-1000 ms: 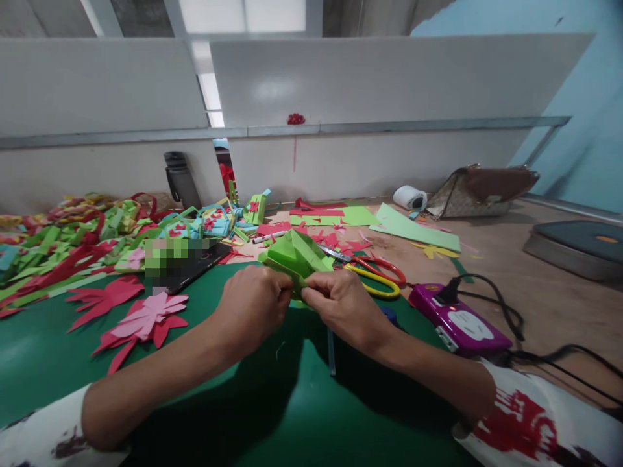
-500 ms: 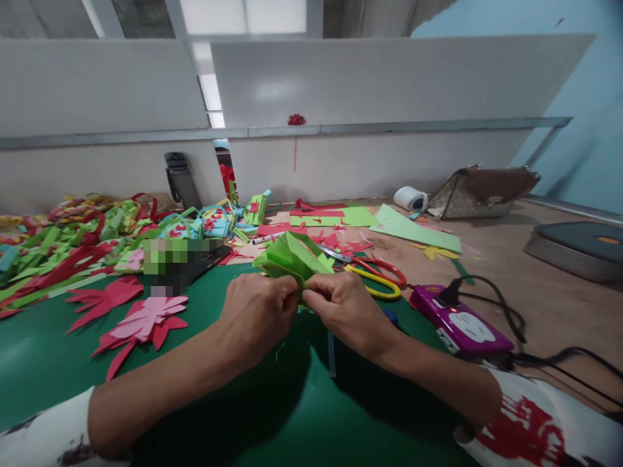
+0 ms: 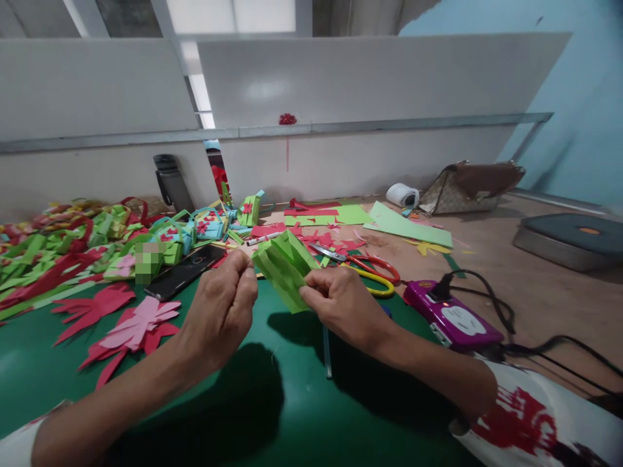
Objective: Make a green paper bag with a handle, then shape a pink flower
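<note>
A folded light green paper piece [image 3: 287,269], shaped like a small open bag, is held above the green mat [image 3: 311,415]. My right hand [image 3: 348,308] pinches its lower right side between thumb and fingers. Beside its left edge is my left hand [image 3: 221,305], its fingers curled closed; whether they touch the paper or hold anything small is hidden. Red-handled scissors [image 3: 374,266] and a yellow handle [image 3: 377,282] lie just behind my right hand. A thin clear stick [image 3: 327,353] rests on the mat below the paper.
Pink and red paper flowers [image 3: 141,324], a black phone [image 3: 185,272] and heaped paper pieces [image 3: 63,250] lie left. A bottle [image 3: 172,183] stands behind. At right are a purple power strip [image 3: 452,318] with cables, a handbag [image 3: 474,188] and a grey case [image 3: 569,241].
My left hand has moved left, away from my right hand. The green paper is tilted and shows more of its side. The view has shifted slightly, and the phone shows more fully.
</note>
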`<state>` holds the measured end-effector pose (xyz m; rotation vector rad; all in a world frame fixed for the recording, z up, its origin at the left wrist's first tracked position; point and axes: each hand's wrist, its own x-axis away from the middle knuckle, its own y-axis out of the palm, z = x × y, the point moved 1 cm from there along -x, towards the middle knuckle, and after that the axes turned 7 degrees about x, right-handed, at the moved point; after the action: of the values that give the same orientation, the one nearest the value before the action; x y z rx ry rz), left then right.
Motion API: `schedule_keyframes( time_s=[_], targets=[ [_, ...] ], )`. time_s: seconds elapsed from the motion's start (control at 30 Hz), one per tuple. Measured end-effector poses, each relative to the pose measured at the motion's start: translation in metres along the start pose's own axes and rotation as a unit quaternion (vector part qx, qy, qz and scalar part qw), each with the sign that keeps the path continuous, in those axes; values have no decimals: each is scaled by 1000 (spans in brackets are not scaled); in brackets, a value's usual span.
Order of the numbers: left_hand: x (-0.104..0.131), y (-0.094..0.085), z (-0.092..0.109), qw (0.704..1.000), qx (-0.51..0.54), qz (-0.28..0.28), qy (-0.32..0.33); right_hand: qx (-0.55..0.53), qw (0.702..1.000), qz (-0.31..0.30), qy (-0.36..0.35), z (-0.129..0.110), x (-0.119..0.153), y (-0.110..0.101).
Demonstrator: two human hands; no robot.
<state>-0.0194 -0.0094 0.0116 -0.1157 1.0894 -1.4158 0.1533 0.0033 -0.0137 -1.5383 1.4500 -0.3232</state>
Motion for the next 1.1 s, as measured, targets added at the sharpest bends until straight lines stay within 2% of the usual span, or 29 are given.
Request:
schedule_keyframes(
  time_s=[0.13,0.23,0.33,0.43,0.53,0.73,0.87,1.1],
  targets=[
    [-6,0,-13,991,-130,-1,25,23,1000,7,-2,-1,1,-2],
    [-4,3,-20,982,-176,39,48,46,999,-1,1,-2,2,-1],
    [1,6,-18,988,-112,46,100,67,998,-5,-2,-5,4,-1],
    [5,9,-13,986,-79,-18,143,85,996,0,-9,-7,5,-1],
    [5,11,-12,982,-95,-72,143,104,994,3,-17,-7,6,-1],
    [1,17,-18,981,-83,-58,166,183,982,11,-39,-6,7,1],
    [2,20,-13,983,-65,-72,158,229,972,20,-43,-8,9,2],
    [6,19,-6,984,-22,-99,149,132,990,-6,-44,-9,5,1]
  ],
)
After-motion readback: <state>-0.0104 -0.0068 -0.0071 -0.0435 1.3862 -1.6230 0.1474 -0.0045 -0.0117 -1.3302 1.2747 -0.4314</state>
